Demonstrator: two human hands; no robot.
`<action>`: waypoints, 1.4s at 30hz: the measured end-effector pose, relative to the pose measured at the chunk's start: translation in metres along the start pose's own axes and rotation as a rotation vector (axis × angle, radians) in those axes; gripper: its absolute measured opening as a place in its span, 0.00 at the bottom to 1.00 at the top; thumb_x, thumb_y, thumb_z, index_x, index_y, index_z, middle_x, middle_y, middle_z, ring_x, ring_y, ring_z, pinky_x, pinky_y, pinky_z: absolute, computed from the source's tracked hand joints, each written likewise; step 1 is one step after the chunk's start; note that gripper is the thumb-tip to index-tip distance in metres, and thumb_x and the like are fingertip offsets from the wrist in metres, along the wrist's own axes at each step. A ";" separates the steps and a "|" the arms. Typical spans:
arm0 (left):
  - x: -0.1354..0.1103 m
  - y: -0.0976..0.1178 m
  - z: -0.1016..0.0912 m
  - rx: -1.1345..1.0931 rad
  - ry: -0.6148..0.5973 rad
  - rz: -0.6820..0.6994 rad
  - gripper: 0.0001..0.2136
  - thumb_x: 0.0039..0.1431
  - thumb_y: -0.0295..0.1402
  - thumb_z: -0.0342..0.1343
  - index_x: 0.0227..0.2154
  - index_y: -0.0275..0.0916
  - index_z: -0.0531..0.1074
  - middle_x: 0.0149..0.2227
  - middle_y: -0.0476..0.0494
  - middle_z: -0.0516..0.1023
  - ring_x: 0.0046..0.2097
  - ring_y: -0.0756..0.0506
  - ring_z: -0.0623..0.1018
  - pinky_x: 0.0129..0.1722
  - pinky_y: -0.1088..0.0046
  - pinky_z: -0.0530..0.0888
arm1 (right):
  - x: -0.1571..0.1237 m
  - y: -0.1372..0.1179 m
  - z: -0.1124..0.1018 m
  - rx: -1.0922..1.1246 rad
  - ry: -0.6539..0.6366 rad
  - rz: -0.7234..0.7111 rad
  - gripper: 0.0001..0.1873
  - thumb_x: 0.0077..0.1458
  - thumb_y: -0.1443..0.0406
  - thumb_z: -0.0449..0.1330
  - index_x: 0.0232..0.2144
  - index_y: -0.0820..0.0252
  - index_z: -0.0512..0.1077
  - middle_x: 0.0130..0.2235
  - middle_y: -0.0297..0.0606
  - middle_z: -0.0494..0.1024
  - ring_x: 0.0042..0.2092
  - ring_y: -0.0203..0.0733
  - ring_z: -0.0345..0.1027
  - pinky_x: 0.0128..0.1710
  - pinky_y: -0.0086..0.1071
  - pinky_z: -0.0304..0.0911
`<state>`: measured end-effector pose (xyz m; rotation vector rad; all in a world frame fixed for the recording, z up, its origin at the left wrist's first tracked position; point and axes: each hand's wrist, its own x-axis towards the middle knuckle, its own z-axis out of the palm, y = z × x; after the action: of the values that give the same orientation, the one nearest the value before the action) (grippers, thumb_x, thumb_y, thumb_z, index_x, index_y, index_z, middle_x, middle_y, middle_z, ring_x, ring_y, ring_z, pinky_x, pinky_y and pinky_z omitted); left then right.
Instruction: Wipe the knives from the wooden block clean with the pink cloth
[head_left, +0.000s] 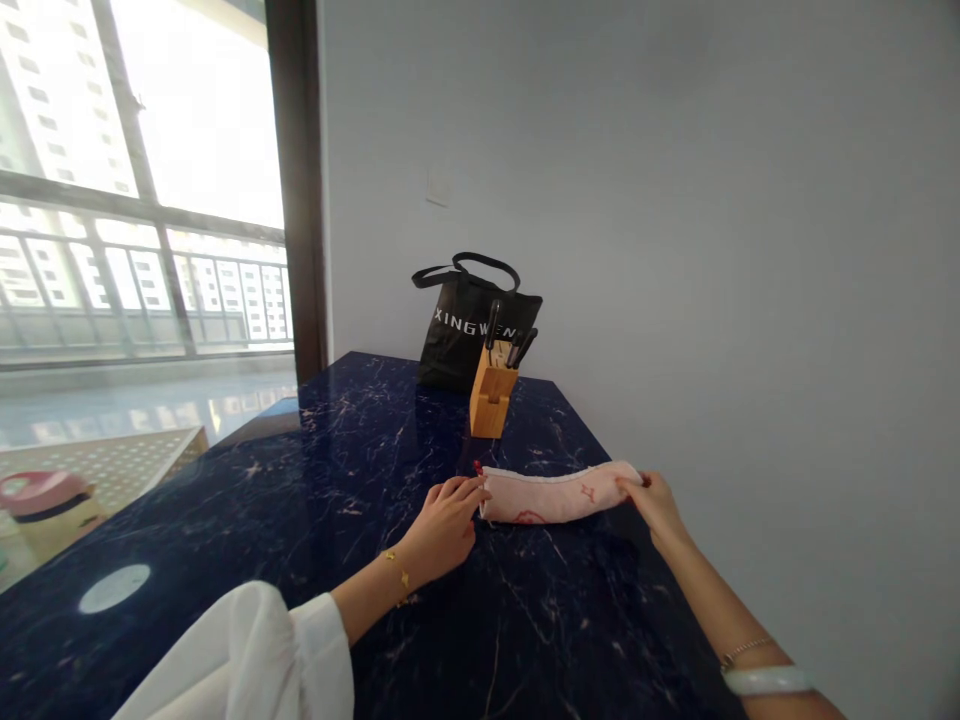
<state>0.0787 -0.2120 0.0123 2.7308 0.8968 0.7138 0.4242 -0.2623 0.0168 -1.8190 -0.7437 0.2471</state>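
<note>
A pink folded cloth [555, 497] with red print lies stretched sideways on the dark blue marbled table, its right end slightly raised. At its left end, near a small red tag [478, 467], the fingers of my left hand [444, 525] are closed on the edge. My right hand [656, 505] pinches the right end between thumb and fingers. Just behind the cloth stands a wooden knife block [491, 400] with several black-handled knives.
A black tote bag [450, 350] with white lettering stands behind the knife block, near the grey wall. The table [375, 440] runs along that wall. At lower left are a pink-lidded container [49, 500] and a dotted light surface [142, 465].
</note>
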 end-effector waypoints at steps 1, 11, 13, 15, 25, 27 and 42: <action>0.000 -0.001 0.003 0.004 -0.003 0.004 0.25 0.46 0.22 0.45 0.48 0.46 0.61 0.53 0.49 0.62 0.54 0.44 0.59 0.53 0.60 0.55 | 0.001 -0.002 0.000 -0.051 0.024 -0.046 0.15 0.33 0.61 0.58 0.27 0.60 0.63 0.22 0.30 0.67 0.26 0.39 0.64 0.26 0.30 0.58; -0.001 -0.024 0.013 -0.126 0.136 -0.074 0.20 0.47 0.21 0.44 0.43 0.44 0.67 0.47 0.47 0.69 0.51 0.45 0.64 0.52 0.60 0.58 | -0.073 -0.083 0.065 -0.600 -0.085 -0.734 0.12 0.44 0.69 0.53 0.36 0.56 0.61 0.33 0.33 0.72 0.36 0.39 0.66 0.38 0.33 0.49; -0.002 -0.027 0.016 -0.179 0.156 -0.103 0.20 0.47 0.21 0.44 0.43 0.43 0.66 0.46 0.46 0.69 0.49 0.45 0.65 0.51 0.61 0.60 | -0.094 -0.091 0.087 -0.626 -0.174 -0.786 0.13 0.44 0.71 0.54 0.35 0.56 0.61 0.33 0.32 0.73 0.36 0.39 0.66 0.38 0.32 0.48; -0.003 -0.028 0.021 -0.219 0.181 -0.112 0.21 0.46 0.21 0.44 0.45 0.42 0.64 0.47 0.45 0.68 0.50 0.45 0.64 0.51 0.61 0.61 | -0.112 -0.093 0.105 -0.626 -0.246 -0.772 0.13 0.44 0.70 0.55 0.35 0.56 0.62 0.32 0.33 0.73 0.36 0.39 0.66 0.37 0.31 0.49; -0.002 -0.032 0.031 -0.148 0.250 -0.123 0.30 0.50 0.24 0.43 0.58 0.36 0.45 0.55 0.39 0.60 0.55 0.44 0.60 0.54 0.62 0.58 | -0.066 -0.102 0.154 -0.314 -0.125 -0.637 0.27 0.44 0.58 0.57 0.46 0.62 0.59 0.38 0.42 0.70 0.41 0.44 0.64 0.40 0.35 0.57; -0.001 -0.034 0.030 -0.111 0.247 -0.133 0.29 0.50 0.24 0.43 0.58 0.37 0.47 0.55 0.40 0.59 0.55 0.44 0.60 0.54 0.62 0.58 | -0.043 -0.105 0.174 -0.307 -0.024 -0.574 0.37 0.41 0.56 0.59 0.51 0.68 0.54 0.46 0.51 0.65 0.48 0.51 0.59 0.46 0.40 0.54; -0.005 -0.038 0.036 -0.030 0.137 -0.082 0.22 0.53 0.26 0.43 0.53 0.39 0.58 0.56 0.44 0.59 0.56 0.44 0.59 0.55 0.62 0.58 | -0.028 -0.131 0.240 -0.438 -0.077 -0.216 0.50 0.46 0.57 0.54 0.58 0.66 0.24 0.52 0.55 0.55 0.48 0.53 0.60 0.43 0.40 0.58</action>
<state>0.0732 -0.1849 -0.0327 2.6280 1.0117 0.8998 0.2327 -0.0659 0.0403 -2.1248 -1.1066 0.0089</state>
